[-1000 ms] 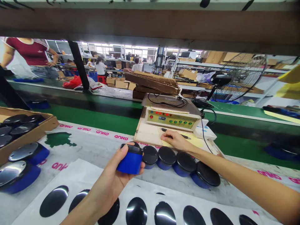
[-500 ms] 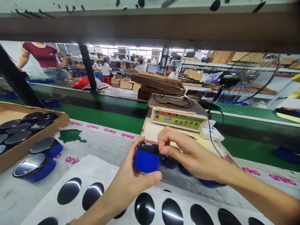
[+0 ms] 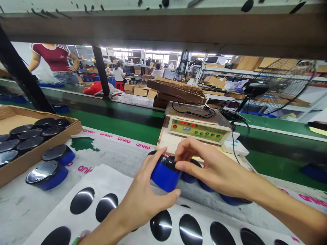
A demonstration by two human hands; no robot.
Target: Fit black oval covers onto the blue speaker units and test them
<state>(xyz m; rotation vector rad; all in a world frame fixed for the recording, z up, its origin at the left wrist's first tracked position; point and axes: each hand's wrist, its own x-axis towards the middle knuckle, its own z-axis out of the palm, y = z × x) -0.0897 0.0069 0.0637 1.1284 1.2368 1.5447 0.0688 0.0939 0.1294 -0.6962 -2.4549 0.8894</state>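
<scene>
My left hand grips a blue housing with a black rim, thumb below and fingers along its far side. White lettering shows on the tilted black rim. At the rim's right end, the thumb and forefinger of my right hand are pressed together. Whatever is between those fingertips is hidden. Several more blue housings with black tops stand behind and under my right hand. Below my hands lies a white sheet bearing rows of glossy black oval pieces.
A cardboard tray of black-topped housings sits at the left, with two housings beside it. Behind my hands stands a control box with lit red lamps and cables. A green belt runs across; a person stands beyond it.
The housing has tilted, so the lettering on its black rim now shows. Both hands remain at it, the right one still at the rim's right end. The camera view has shifted slightly.
</scene>
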